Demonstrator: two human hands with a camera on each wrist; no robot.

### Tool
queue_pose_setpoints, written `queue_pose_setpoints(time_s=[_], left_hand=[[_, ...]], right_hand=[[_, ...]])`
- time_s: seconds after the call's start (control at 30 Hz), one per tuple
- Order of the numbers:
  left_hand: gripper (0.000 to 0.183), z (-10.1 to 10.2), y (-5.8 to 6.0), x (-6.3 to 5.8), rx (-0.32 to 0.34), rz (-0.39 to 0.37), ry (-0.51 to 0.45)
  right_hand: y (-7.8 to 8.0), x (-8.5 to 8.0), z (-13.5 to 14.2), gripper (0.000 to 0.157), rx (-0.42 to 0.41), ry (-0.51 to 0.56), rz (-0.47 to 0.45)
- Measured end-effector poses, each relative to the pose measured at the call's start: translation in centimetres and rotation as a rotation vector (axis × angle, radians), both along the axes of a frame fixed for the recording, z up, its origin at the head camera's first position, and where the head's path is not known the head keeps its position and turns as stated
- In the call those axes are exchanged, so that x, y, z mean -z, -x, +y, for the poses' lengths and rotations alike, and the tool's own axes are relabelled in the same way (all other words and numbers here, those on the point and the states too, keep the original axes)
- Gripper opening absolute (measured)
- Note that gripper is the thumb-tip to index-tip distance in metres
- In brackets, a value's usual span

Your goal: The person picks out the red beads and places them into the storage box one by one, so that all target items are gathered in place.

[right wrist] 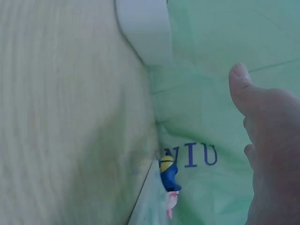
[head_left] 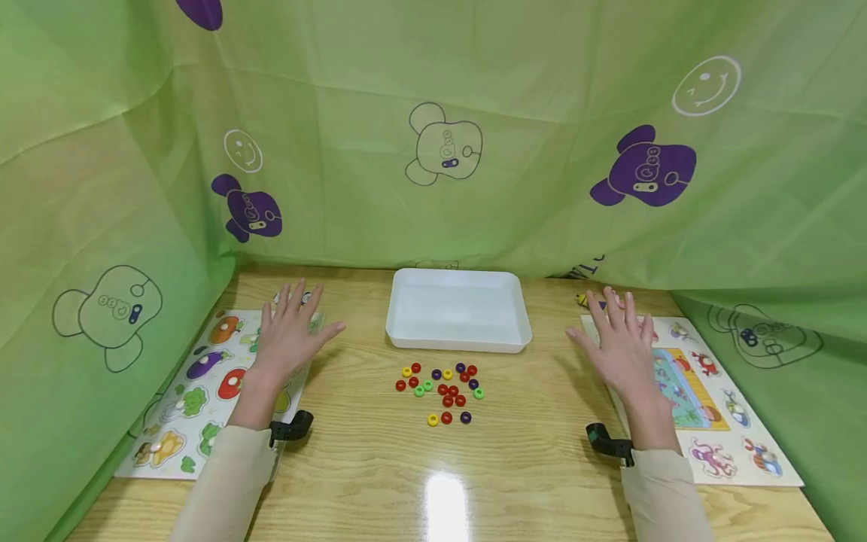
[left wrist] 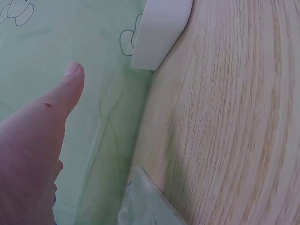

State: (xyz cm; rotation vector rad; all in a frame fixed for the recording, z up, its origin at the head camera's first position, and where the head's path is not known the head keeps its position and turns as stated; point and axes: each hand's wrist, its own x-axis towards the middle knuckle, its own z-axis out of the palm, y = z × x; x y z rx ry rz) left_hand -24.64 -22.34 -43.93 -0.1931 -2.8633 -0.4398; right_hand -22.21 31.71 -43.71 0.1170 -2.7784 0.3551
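Note:
Fingers spread, my left hand point(head_left: 287, 342) hovers over a board with vegetable pictures point(head_left: 162, 444) and holds nothing. Likewise spread, my right hand point(head_left: 623, 357) is above a board with sea-animal pictures point(head_left: 738, 459). Between the two hands lies a loose group of small ring beads point(head_left: 448, 401) in red, yellow, green and purple. Just behind the beads stands a white rectangular tray point(head_left: 460, 345), with nothing in it. In the left wrist view the thumb point(left wrist: 70, 86) points away from the fingers, and the right thumb point(right wrist: 241, 82) does the same in its own view.
A green curtain point(head_left: 339, 150) with printed bears encloses the wooden table point(head_left: 352, 482) at the back and both sides. A small blue and yellow figure point(right wrist: 168, 173) sits behind the right board. Behind the left board, small objects point(head_left: 307, 297) are partly hidden by the fingers.

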Motion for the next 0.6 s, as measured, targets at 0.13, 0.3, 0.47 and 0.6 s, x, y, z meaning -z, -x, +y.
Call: queue_pose_setpoints(time_s=[0.13, 0.3, 0.47, 0.6], left_hand=[[0.089, 0.4, 0.4, 0.0, 0.011, -0.008, 0.020], [0.090, 1.4, 0.8, 0.1, 0.027, -0.021, 0.015], [0.090, 3.1, 1.4, 0.4, 0.061, -0.028, 0.018], [0.089, 4.6, 1.8, 0.7, 0.084, -0.038, 0.020]], right_hand=[[0.3, -0.7, -0.7, 0.073, -0.037, 0.012, 0.012], [0.5, -1.4, -2.9, 0.073, -0.118, 0.001, 0.003], [0.4, -1.3, -5.8, 0.075, -0.210, -0.021, -0.023], [0.0, -1.3, -8.0, 0.075, -0.282, -0.028, -0.048]])
